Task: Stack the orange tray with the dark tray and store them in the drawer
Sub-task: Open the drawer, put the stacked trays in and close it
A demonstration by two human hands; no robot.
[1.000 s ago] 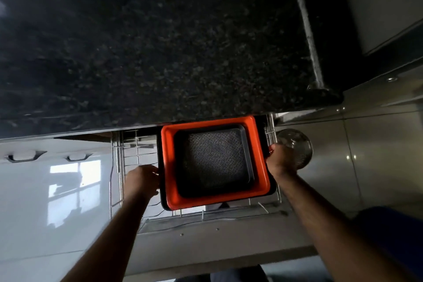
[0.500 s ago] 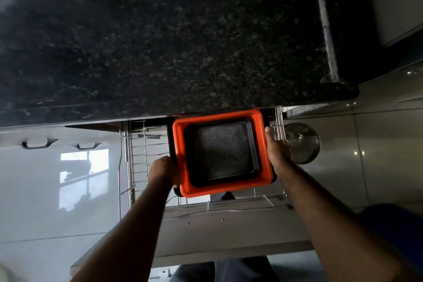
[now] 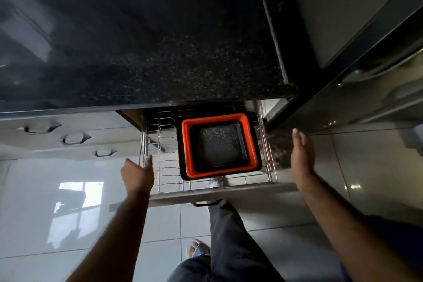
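Both hands have let go of the trays. The left hand hangs loosely open beside the left rail of the drawer, fingers relaxed and holding nothing; half a second ago it was against the left edge of the stack. The right hand is spread flat, fingers together and pointing away from the body, clear of the right rail, where it earlier gripped the right edge of the stack (neither hand now touches a tray).

The orange tray sits nested inside the dark tray, whose black rim shows around the orange one at the left and front. A darker perforated insert lies within the orange tray. The stack rests in the right part of the wire drawer, on the basket wires, slightly skewed to the rails.

The drawer is pulled out beneath the black stone counter. Its front panel and handle lie just ahead of the person's leg.

Assessment: stacking and placing appear complete. The remaining step is likely to push the drawer shut; confirm the skewed stack clears the counter edge and rails.
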